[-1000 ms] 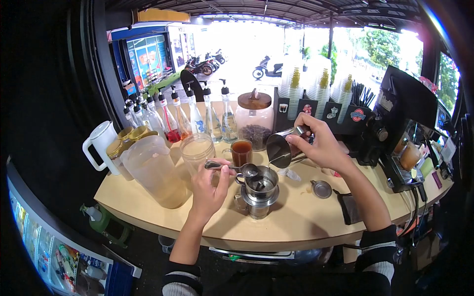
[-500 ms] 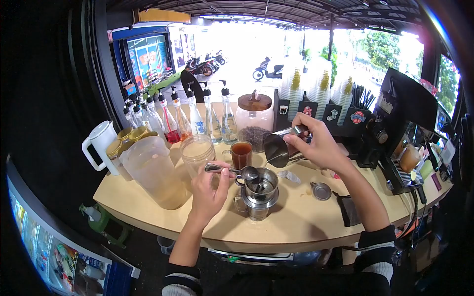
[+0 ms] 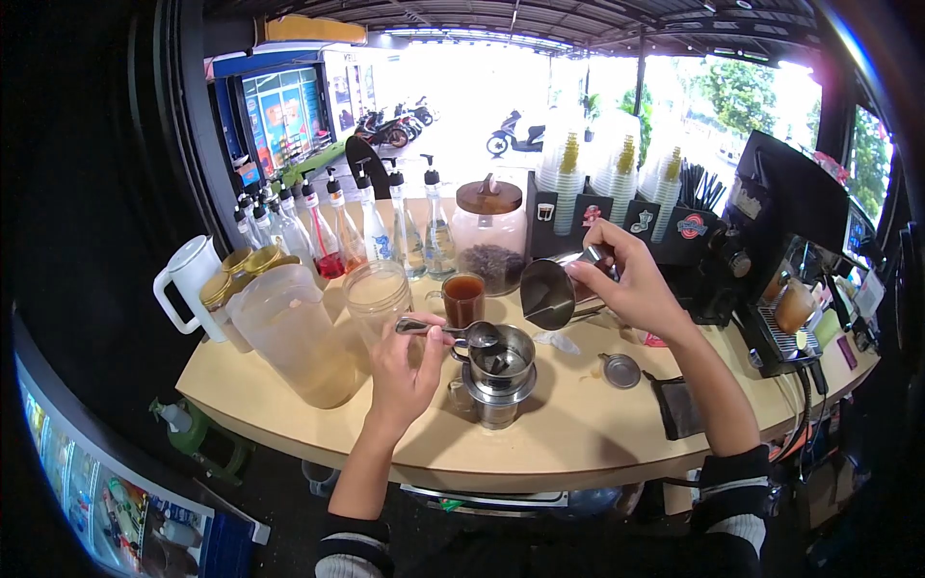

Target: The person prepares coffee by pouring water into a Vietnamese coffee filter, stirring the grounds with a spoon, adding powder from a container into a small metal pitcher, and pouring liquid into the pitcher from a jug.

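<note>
My left hand [image 3: 403, 371] pinches the handle of a metal spoon [image 3: 482, 334]. Its bowl is over the rim of a metal drip coffee filter [image 3: 517, 354], which stands on a small glass mug [image 3: 498, 416]. Something dark shows inside the filter. My right hand [image 3: 628, 277] grips a steel pitcher [image 3: 549, 297] by its handle. The pitcher is tipped towards the left, its mouth above and just behind the filter. A round metal lid [image 3: 621, 371] lies on the counter to the right. Behind the filter stands a glass mug of reddish-brown drink [image 3: 464, 302].
At left on the counter [image 3: 568, 433] are a cloudy plastic jug [image 3: 289, 337], an open jar [image 3: 378, 294] and several pump bottles [image 3: 378, 231]. A wooden-lidded jar [image 3: 491, 236] and stacked cups [image 3: 567, 183] stand behind. An espresso machine [image 3: 785, 250] is on the right.
The pitcher's mouth has turned more towards me, and the thin stream at its lip no longer shows clearly. The spoon stays over the filter. The whole view has shifted slightly.
</note>
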{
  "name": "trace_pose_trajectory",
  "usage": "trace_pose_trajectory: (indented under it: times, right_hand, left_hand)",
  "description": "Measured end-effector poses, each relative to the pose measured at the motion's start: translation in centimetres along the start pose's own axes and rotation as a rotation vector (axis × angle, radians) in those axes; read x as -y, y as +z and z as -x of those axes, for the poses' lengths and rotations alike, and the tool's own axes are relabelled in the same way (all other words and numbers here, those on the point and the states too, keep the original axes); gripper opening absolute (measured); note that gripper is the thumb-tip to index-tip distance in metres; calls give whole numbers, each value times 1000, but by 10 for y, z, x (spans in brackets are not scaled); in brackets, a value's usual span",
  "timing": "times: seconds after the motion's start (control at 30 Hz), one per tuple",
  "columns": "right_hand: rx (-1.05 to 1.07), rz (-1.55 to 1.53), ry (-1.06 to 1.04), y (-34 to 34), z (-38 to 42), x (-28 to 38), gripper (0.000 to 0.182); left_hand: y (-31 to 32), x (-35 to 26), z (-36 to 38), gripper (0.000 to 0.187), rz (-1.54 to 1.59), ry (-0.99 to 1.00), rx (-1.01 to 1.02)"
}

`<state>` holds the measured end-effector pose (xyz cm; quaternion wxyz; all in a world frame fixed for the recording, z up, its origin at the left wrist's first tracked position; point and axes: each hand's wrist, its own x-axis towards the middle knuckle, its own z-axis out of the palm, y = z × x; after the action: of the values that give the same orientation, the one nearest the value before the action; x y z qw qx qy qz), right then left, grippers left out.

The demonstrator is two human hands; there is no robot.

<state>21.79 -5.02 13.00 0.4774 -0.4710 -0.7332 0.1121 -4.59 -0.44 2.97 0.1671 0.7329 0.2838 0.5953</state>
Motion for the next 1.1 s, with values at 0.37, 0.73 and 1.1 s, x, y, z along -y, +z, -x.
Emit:
trace_pose_trajectory:
  times: [0.37, 0.73, 1.1]
  right_hand:
    - [-367, -667, 407, 36, 72, -126, 17]
    - [-437, -982, 481, 90, 101, -184, 22]
    - [-434, -669, 525, 95, 112, -197, 13]
  left_hand:
    - [-2, 0, 1, 14, -105, 219, 29]
    - [4, -1, -1, 10, -107, 284, 50]
    - [14, -1, -1, 8, -93, 306, 72]
